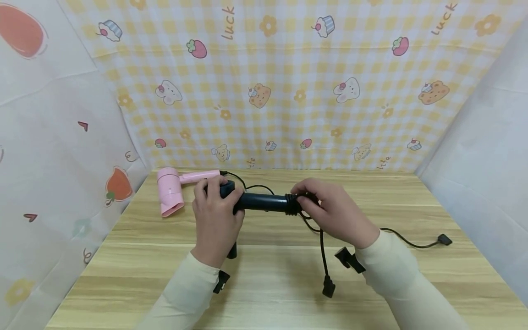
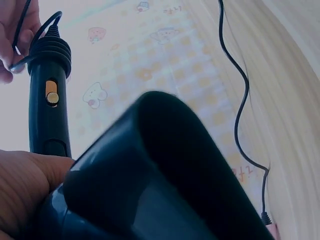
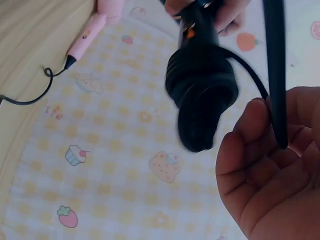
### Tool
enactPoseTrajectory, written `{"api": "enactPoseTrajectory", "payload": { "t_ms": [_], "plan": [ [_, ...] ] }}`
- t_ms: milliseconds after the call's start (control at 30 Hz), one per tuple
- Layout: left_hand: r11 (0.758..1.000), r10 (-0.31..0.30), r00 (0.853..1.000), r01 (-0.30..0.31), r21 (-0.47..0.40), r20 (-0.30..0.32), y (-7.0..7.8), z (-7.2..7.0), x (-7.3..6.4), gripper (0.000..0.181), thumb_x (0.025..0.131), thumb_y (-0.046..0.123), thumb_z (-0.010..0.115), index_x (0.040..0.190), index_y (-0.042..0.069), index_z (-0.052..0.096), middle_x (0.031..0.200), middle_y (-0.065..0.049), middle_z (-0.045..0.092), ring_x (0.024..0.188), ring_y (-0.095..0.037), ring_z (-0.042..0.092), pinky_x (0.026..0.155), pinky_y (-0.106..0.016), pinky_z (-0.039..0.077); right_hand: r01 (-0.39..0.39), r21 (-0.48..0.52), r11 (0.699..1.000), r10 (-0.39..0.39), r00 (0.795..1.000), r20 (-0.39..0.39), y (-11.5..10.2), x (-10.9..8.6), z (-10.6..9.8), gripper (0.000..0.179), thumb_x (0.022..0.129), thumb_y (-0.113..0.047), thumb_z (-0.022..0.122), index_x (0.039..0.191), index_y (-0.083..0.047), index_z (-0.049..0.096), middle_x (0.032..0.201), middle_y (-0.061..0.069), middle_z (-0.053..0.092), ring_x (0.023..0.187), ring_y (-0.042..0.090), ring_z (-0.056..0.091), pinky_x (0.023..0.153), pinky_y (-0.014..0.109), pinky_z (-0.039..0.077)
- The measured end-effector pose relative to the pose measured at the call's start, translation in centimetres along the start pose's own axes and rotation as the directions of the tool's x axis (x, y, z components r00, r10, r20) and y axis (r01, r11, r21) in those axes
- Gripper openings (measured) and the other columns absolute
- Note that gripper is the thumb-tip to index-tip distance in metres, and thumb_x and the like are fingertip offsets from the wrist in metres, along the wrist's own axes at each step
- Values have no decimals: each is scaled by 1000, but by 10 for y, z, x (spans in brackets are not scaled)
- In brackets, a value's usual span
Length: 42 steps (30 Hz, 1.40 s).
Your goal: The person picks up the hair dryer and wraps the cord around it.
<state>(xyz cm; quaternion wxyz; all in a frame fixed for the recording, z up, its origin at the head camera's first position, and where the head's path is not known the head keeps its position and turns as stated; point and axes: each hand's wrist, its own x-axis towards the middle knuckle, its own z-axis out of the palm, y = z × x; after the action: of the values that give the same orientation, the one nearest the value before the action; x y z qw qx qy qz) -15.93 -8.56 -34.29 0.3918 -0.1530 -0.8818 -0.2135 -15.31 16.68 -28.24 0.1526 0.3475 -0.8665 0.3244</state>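
Note:
A dark hair dryer is held above the table with its handle pointing right. My left hand grips it by the body, its fingers over the top. In the left wrist view the wide flat nozzle fills the front, and a sliding switch shows on the handle. Several turns of black power cord wrap the handle's end. My right hand pinches the cord beside that end; the right wrist view shows the cord between thumb and fingers. The cord's plug dangles below.
A pink hair dryer lies at the back left of the wooden table. Its black cord runs behind the hands to a plug at the right. A checked curtain hangs along the back edge, with pale cloth at both sides.

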Motion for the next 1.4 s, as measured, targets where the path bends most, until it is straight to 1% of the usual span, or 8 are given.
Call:
{"api": "enactPoseTrajectory", "payload": {
  "t_ms": [300,600,833,1000,1067,1267,1333,1400],
  "plan": [
    [1000,29,999,-29,-8,-25,1,0,-1,35,67,2,85,99,12,78,121,-18,50,117,-46,37,76,-62,42,-106,57,993,105,994,17,16,12,-3,14,93,-10,69,106,-12,68,82,-6,62,66,12,53,62,29,47],
    [998,46,999,-47,-44,-28,4,-2,-1,34,66,1,86,98,11,79,120,-20,52,117,-47,38,79,-62,41,-199,145,969,187,978,90,37,17,2,13,98,-10,63,109,-11,69,101,-1,66,81,17,57,71,36,49],
    [998,33,999,-34,-61,-28,5,-3,0,35,65,1,87,98,11,79,121,-20,51,118,-46,37,81,-62,41,-295,282,913,249,950,189,56,15,11,15,101,-14,57,113,-11,67,101,4,65,73,19,55,66,30,49],
    [996,21,999,-24,-81,-27,6,-5,1,33,66,-1,86,96,10,79,120,-20,51,117,-47,37,82,-62,41,-332,394,857,257,938,232,63,11,22,18,102,-13,54,114,-7,66,106,7,66,84,19,62,73,30,53],
    [996,14,1000,-16,-86,-24,6,-6,3,33,66,-1,86,96,9,79,119,-20,51,116,-47,37,82,-61,41,-312,407,858,237,945,225,64,7,28,17,100,-10,58,114,-6,66,106,6,68,90,20,64,78,32,53],
    [995,-27,1000,26,-94,-13,3,-4,5,32,66,0,87,96,9,79,120,-20,51,114,-46,37,84,-59,39,-256,337,906,207,963,173,58,-1,44,11,97,-1,59,102,-8,67,81,1,65,74,19,59,74,37,48],
    [994,-39,999,37,-98,-13,2,-4,5,32,67,0,86,97,9,79,121,-20,52,115,-46,37,84,-59,39,-305,329,894,255,949,185,55,-3,48,12,99,-6,56,96,-8,67,73,1,62,69,20,59,72,39,48],
    [994,-48,999,46,-99,-16,1,-3,5,32,67,-1,85,97,8,79,121,-21,52,114,-46,37,84,-59,39,-376,325,868,321,923,211,51,-6,52,17,101,-12,56,90,-8,68,72,0,63,70,20,61,75,39,48]
  ]
}}
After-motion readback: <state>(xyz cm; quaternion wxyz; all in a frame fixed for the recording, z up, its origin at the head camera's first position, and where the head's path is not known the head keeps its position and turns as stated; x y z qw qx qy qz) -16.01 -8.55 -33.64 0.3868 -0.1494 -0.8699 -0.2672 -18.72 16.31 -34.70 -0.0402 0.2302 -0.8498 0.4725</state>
